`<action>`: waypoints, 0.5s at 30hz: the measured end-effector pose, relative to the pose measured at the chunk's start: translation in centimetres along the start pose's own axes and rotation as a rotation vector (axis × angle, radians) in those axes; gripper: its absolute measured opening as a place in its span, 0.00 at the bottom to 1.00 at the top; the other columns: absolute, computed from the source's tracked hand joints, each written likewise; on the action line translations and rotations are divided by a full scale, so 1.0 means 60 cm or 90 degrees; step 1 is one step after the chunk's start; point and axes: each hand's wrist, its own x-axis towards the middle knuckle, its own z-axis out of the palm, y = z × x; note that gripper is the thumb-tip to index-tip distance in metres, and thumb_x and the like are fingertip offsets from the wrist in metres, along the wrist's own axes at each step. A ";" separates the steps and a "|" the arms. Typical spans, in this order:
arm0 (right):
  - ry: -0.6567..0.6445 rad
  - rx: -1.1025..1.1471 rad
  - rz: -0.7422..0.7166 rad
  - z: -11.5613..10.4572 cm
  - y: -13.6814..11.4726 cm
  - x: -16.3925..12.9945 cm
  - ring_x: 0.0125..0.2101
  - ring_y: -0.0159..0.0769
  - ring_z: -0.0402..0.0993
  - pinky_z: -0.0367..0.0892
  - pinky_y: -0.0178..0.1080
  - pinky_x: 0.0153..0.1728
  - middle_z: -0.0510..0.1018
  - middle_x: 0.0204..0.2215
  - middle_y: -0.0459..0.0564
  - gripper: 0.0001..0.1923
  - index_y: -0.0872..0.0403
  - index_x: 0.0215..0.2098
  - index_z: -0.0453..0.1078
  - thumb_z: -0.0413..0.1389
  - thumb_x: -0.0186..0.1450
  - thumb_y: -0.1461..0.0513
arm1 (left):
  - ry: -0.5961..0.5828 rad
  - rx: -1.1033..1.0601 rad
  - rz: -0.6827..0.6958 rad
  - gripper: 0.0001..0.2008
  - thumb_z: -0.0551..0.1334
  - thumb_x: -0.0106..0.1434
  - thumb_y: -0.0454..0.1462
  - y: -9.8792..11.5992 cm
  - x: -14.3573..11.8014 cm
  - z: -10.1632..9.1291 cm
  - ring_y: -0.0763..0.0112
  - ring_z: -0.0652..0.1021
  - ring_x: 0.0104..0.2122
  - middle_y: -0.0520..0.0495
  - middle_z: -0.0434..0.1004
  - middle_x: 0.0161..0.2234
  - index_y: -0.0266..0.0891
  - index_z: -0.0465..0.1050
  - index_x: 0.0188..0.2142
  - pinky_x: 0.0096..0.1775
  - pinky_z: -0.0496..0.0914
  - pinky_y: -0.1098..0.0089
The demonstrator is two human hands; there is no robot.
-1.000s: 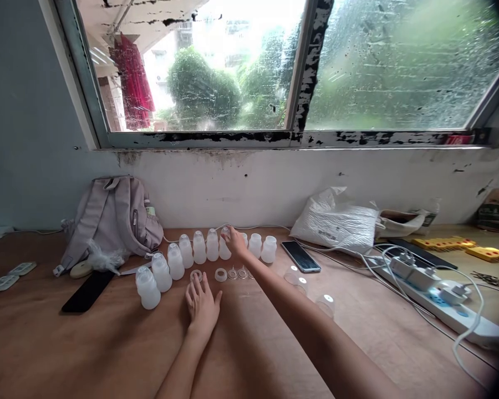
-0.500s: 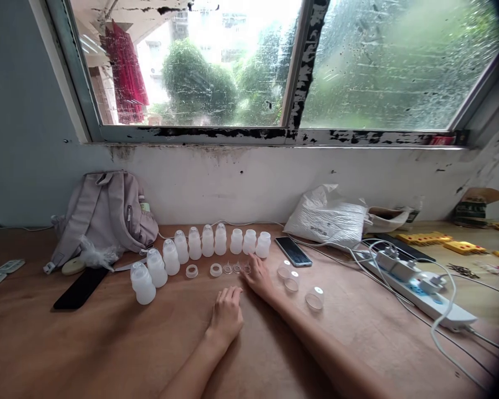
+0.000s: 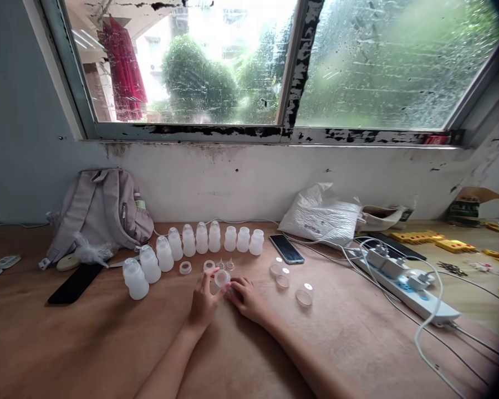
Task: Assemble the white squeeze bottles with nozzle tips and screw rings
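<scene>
Your left hand (image 3: 202, 302) and right hand (image 3: 245, 296) are together pinching a small round translucent plastic cap (image 3: 222, 277), frosted bottles (image 3: 202, 238) arcing at twelve o'clock.

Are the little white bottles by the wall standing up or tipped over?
Standing up. The white bottles stand upright in a curved row on the table.

Both bare forearms were stretched forward and angled toward each other, so that the hands met near the middle. The left hand (image 3: 203, 302) was held with its fingers raised and curled, the thumb and fingertips pinched together at the top. The right hand (image 3: 246, 297) was laid low, palm down, its fingers bent and brought just beside the left hand's fingertips.
</scene>
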 end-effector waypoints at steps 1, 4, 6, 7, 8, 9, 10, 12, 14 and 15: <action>-0.003 0.014 -0.001 0.001 -0.001 -0.001 0.44 0.43 0.63 0.57 0.46 0.47 0.70 0.42 0.53 0.14 0.50 0.43 0.66 0.53 0.58 0.59 | -0.010 0.000 0.014 0.17 0.56 0.58 0.44 -0.002 0.000 0.001 0.68 0.72 0.39 0.46 0.69 0.42 0.41 0.60 0.45 0.42 0.66 0.66; 0.039 0.088 0.036 -0.001 0.003 0.003 0.45 0.41 0.64 0.60 0.45 0.46 0.69 0.43 0.53 0.19 0.51 0.48 0.62 0.52 0.58 0.61 | -0.063 0.019 0.055 0.17 0.58 0.57 0.43 -0.006 -0.003 0.010 0.67 0.72 0.40 0.47 0.70 0.40 0.41 0.61 0.44 0.43 0.65 0.65; 0.084 0.133 0.084 -0.003 0.008 0.006 0.43 0.40 0.66 0.62 0.43 0.43 0.70 0.41 0.53 0.17 0.53 0.47 0.62 0.51 0.58 0.62 | -0.093 0.050 0.074 0.16 0.60 0.55 0.43 -0.008 -0.004 0.019 0.66 0.72 0.40 0.47 0.72 0.39 0.41 0.63 0.42 0.42 0.65 0.65; 0.107 0.147 0.110 -0.003 0.010 0.007 0.42 0.39 0.67 0.64 0.42 0.42 0.70 0.40 0.53 0.16 0.53 0.45 0.62 0.50 0.58 0.62 | -0.107 0.068 0.080 0.16 0.61 0.54 0.43 -0.008 -0.004 0.022 0.65 0.72 0.40 0.48 0.72 0.39 0.41 0.64 0.41 0.42 0.64 0.65; 0.126 0.156 0.132 -0.003 0.012 0.007 0.40 0.39 0.68 0.65 0.41 0.40 0.71 0.38 0.53 0.16 0.54 0.44 0.62 0.50 0.58 0.63 | -0.119 0.087 0.082 0.16 0.61 0.53 0.43 -0.009 -0.004 0.025 0.65 0.72 0.39 0.48 0.73 0.38 0.41 0.65 0.40 0.41 0.64 0.64; 0.138 0.161 0.147 -0.003 0.013 0.007 0.39 0.38 0.68 0.65 0.41 0.39 0.71 0.37 0.53 0.15 0.54 0.44 0.63 0.50 0.57 0.63 | -0.130 0.103 0.080 0.16 0.62 0.52 0.43 -0.009 -0.004 0.027 0.64 0.72 0.39 0.48 0.73 0.38 0.41 0.65 0.40 0.41 0.64 0.64; 0.144 0.164 0.155 -0.002 0.014 0.007 0.39 0.38 0.68 0.66 0.41 0.39 0.71 0.37 0.53 0.14 0.54 0.43 0.63 0.49 0.57 0.64 | -0.139 0.119 0.076 0.17 0.63 0.52 0.43 -0.009 -0.003 0.027 0.64 0.72 0.39 0.48 0.73 0.38 0.41 0.66 0.40 0.41 0.63 0.64; 0.146 0.161 0.158 0.000 0.014 0.006 0.39 0.38 0.69 0.65 0.41 0.39 0.72 0.37 0.52 0.14 0.54 0.42 0.64 0.49 0.57 0.64 | -0.149 0.146 0.059 0.18 0.64 0.51 0.43 -0.009 -0.003 0.027 0.63 0.71 0.39 0.48 0.73 0.38 0.41 0.66 0.40 0.41 0.62 0.63; 0.142 0.152 0.156 0.000 0.014 0.005 0.39 0.38 0.69 0.65 0.42 0.40 0.72 0.37 0.52 0.13 0.54 0.41 0.64 0.49 0.57 0.64 | -0.156 0.163 0.037 0.19 0.64 0.50 0.43 -0.010 -0.002 0.026 0.63 0.71 0.39 0.49 0.73 0.38 0.42 0.66 0.41 0.42 0.61 0.63; 0.141 0.146 0.155 0.000 0.013 0.005 0.40 0.38 0.69 0.65 0.42 0.41 0.72 0.37 0.52 0.13 0.54 0.41 0.64 0.49 0.57 0.64 | -0.162 0.169 0.027 0.19 0.65 0.49 0.43 -0.011 -0.002 0.026 0.63 0.70 0.40 0.49 0.73 0.38 0.42 0.66 0.41 0.42 0.61 0.62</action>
